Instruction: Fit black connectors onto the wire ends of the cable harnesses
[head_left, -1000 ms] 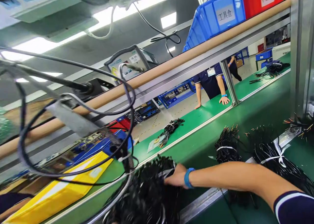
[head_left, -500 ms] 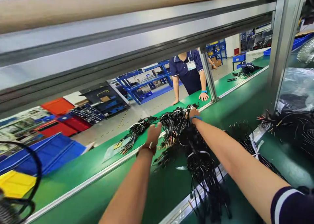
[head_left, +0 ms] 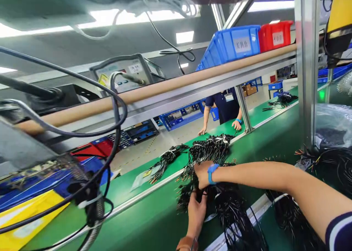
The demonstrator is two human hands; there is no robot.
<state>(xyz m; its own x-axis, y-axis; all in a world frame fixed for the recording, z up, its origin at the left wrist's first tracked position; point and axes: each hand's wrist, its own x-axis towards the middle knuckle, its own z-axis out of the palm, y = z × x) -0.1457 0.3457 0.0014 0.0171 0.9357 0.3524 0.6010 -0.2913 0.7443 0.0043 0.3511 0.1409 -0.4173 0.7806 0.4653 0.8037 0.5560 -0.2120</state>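
Observation:
A big bundle of black wire harnesses (head_left: 220, 203) lies across the green belt (head_left: 154, 210) and hangs over its near edge. My right hand (head_left: 202, 173), with a blue wristband, reaches across from the right and rests on top of the bundle, fingers curled into the wires. My left hand (head_left: 196, 203) comes up from below and grips the same bundle at its lower left side. A second bunch of black wires (head_left: 210, 150) lies just beyond my hands on the far belt.
A smaller wire bunch (head_left: 165, 161) and a plastic bag (head_left: 141, 177) lie on the far belt. Another person (head_left: 225, 104) leans both hands on it. Blue bin (head_left: 231, 45) and red bin (head_left: 275, 36) sit overhead. Hanging cables (head_left: 93, 192) are at left.
Both hands have pulled back from the far belt toward me; the left hand dropped below the bundle. The camera tilted up again, showing the shelf and bins.

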